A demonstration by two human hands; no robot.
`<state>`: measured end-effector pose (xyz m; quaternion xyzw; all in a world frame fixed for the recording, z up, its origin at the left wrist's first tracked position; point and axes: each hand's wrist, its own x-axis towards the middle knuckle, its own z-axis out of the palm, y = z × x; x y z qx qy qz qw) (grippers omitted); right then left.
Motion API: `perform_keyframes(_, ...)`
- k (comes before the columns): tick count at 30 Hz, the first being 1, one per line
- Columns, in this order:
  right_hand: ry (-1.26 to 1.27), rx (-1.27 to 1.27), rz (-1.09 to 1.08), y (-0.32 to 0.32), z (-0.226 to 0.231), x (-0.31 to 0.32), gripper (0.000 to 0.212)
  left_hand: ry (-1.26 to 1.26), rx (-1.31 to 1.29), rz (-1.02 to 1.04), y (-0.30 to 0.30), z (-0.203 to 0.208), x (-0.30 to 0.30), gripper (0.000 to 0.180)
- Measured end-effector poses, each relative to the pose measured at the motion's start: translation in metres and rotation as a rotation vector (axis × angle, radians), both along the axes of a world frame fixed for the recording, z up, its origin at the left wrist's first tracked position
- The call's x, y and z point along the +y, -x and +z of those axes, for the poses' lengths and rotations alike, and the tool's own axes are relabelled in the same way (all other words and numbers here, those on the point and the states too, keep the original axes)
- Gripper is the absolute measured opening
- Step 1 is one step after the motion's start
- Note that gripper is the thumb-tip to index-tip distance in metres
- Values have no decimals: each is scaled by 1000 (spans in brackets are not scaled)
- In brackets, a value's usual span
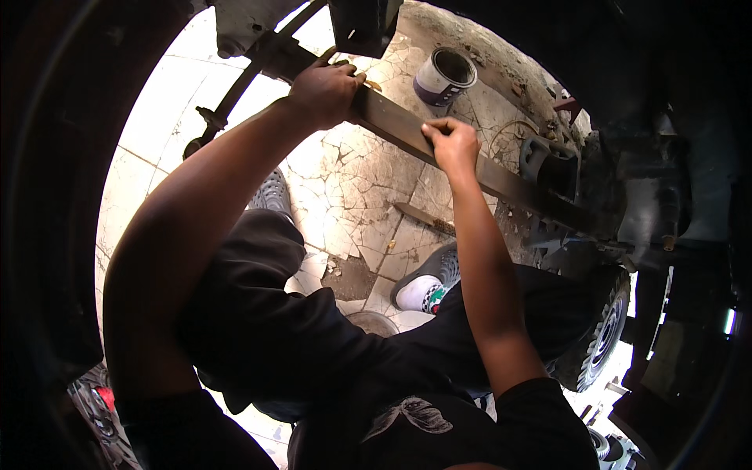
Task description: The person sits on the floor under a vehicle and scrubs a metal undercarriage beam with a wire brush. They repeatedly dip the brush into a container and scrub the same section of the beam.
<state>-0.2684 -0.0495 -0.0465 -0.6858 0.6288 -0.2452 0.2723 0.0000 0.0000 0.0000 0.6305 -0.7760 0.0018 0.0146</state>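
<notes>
Fingers [348,71] of the left hand [324,91] curl around a metal bar [392,120]. The right hand's [456,148] fingers pinch it.

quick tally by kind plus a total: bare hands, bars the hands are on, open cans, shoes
Hands: 2 (left hand, right hand)
Flat bar under the hands: 1
Open can: 1
Shoes: 2 (left shoe, right shoe)
Total: 6
</notes>
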Motion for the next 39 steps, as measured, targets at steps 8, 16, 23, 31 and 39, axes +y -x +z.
perform_keyframes(8, -28, 54, -15, -1, 16, 26, 16, 56, 1, 8, -10, -8, 3, 76)
perform_keyframes(16, 25, 11, 193, 11, 3, -19, 18, 29, -16, -23, -6, -3, -8, 72)
perform_keyframes(23, -12, 165, 271, 40, 17, -17, 20, 249, 81, -57, -17, -28, 7, 69)
perform_keyframes(31, 6, -237, 225, 39, 5, 1, 23, 152, -113, -54, -9, -22, -4, 66)
perform_keyframes(39, 158, -153, 257, 49, 3, 17, 19, 299, -48, -95, -19, -35, 0, 74)
